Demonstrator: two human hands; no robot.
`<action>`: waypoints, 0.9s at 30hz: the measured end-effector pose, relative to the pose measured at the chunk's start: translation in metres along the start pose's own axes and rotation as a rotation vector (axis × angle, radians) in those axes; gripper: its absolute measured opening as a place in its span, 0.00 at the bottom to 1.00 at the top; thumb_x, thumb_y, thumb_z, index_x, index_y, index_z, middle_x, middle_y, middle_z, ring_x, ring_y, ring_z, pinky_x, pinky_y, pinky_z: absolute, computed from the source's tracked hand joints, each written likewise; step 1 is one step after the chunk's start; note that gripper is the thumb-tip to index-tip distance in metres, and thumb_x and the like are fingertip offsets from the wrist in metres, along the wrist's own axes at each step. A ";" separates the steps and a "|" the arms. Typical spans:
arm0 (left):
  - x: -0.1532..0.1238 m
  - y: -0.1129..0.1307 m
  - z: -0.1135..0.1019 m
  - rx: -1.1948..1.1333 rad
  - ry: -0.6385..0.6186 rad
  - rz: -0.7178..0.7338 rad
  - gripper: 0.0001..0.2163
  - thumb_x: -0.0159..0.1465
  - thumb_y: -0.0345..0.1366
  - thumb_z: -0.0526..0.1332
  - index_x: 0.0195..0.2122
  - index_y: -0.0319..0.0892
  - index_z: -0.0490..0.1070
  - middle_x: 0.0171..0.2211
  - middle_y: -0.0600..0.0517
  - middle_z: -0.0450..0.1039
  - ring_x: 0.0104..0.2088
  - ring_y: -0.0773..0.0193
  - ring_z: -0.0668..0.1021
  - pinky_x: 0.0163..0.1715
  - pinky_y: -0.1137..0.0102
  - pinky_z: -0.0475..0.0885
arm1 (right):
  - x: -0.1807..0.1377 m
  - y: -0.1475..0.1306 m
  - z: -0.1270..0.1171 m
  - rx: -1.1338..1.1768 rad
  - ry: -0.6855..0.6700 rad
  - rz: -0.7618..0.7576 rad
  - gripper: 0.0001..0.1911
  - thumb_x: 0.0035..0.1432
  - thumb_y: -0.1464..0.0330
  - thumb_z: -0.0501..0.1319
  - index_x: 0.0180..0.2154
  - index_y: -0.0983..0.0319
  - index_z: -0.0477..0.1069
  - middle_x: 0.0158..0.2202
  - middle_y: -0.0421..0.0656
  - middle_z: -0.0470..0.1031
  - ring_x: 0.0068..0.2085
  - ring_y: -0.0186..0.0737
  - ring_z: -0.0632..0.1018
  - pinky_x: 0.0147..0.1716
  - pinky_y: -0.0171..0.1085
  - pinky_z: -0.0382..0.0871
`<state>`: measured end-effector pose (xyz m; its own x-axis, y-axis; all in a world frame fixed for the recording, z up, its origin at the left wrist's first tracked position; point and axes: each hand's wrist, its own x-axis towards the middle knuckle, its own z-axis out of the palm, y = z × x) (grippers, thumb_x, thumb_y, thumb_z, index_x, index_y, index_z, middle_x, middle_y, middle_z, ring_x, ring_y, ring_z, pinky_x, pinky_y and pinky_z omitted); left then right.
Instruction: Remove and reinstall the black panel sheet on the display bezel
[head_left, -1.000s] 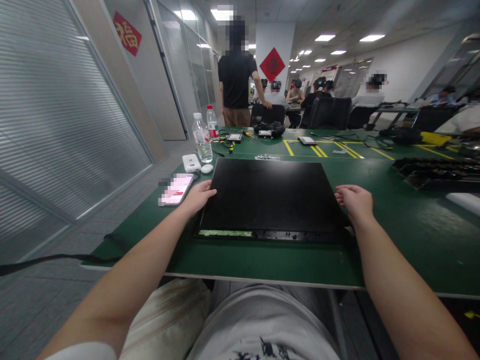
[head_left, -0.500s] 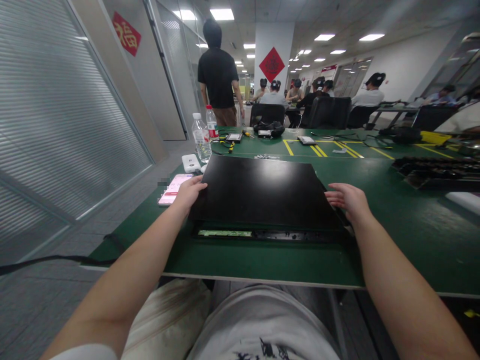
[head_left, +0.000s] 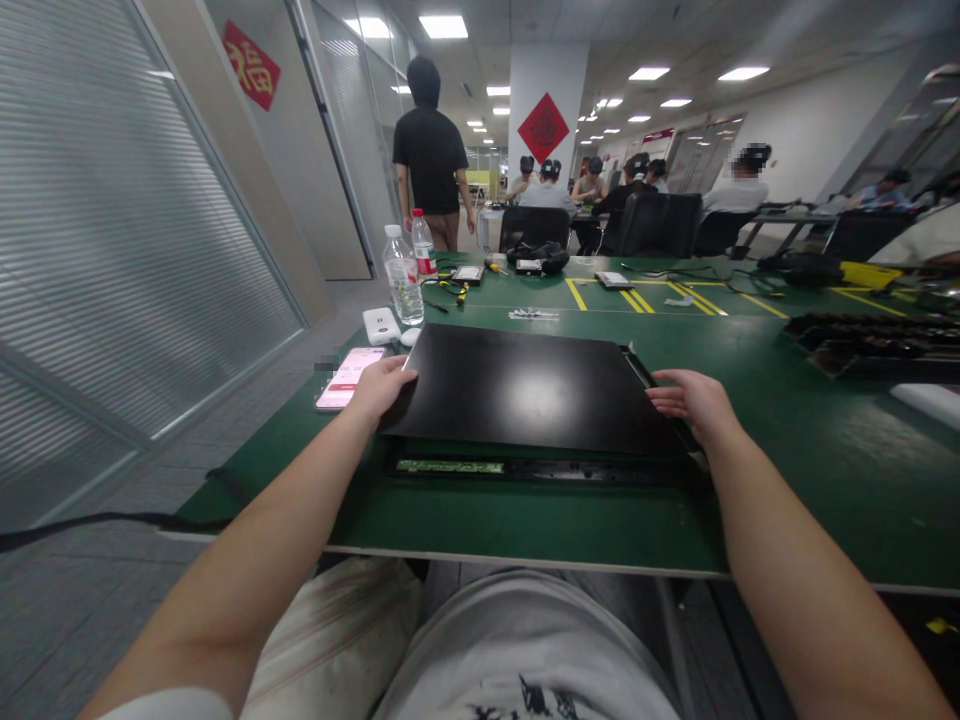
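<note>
A glossy black screen panel (head_left: pixel 517 390) lies tilted over a shallow black frame (head_left: pixel 585 470). Along the near side of the frame shows a green circuit board strip (head_left: pixel 450 467). My left hand (head_left: pixel 382 388) pinches the panel's left edge, thumb on top and the other fingers out of sight underneath. At the opposite edge is my right hand (head_left: pixel 691 400), its fingertips against the panel beside the frame's right rail. That thumb is hidden, so its exact grip is hard to make out.
Left of the panel lie a lit phone (head_left: pixel 349 380), a white case (head_left: pixel 382 326) and a water bottle (head_left: pixel 403 275). A red-capped bottle (head_left: pixel 424 245) stands behind. Hard drives (head_left: pixel 613 281) and cables sit at the back; dark stacked parts (head_left: pixel 877 340) at right. Several people are beyond.
The panel's far edge has come down and nearer, baring the frame's far right corner. My hands have barely shifted. A person in the background has walked farther away.
</note>
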<state>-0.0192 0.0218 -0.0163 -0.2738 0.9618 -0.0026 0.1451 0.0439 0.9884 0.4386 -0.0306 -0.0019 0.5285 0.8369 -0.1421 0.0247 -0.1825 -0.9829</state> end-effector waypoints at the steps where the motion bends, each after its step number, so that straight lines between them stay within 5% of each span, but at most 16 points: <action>1: -0.003 0.001 0.001 -0.007 -0.007 0.001 0.17 0.45 0.35 0.74 0.39 0.43 0.84 0.32 0.49 0.85 0.44 0.44 0.85 0.50 0.57 0.77 | 0.001 0.001 0.000 -0.015 0.009 -0.005 0.04 0.56 0.72 0.62 0.35 0.65 0.75 0.22 0.47 0.79 0.21 0.37 0.78 0.19 0.29 0.70; 11: -0.027 0.016 0.015 -0.142 -0.135 -0.088 0.12 0.56 0.25 0.69 0.42 0.39 0.79 0.33 0.49 0.86 0.35 0.56 0.86 0.44 0.63 0.80 | 0.015 0.013 -0.006 -0.141 0.046 -0.088 0.04 0.55 0.72 0.63 0.35 0.63 0.75 0.22 0.44 0.78 0.22 0.35 0.78 0.20 0.28 0.71; 27: -0.027 0.016 0.009 -0.105 -0.262 -0.088 0.20 0.46 0.30 0.77 0.41 0.40 0.79 0.39 0.47 0.86 0.48 0.47 0.85 0.53 0.57 0.79 | 0.038 0.035 -0.018 -0.330 0.111 -0.222 0.12 0.55 0.64 0.66 0.39 0.63 0.79 0.29 0.48 0.82 0.27 0.40 0.82 0.28 0.34 0.77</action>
<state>-0.0014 -0.0009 -0.0022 -0.0241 0.9931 -0.1148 0.0285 0.1155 0.9929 0.4746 -0.0145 -0.0398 0.5680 0.8169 0.1005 0.4095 -0.1746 -0.8955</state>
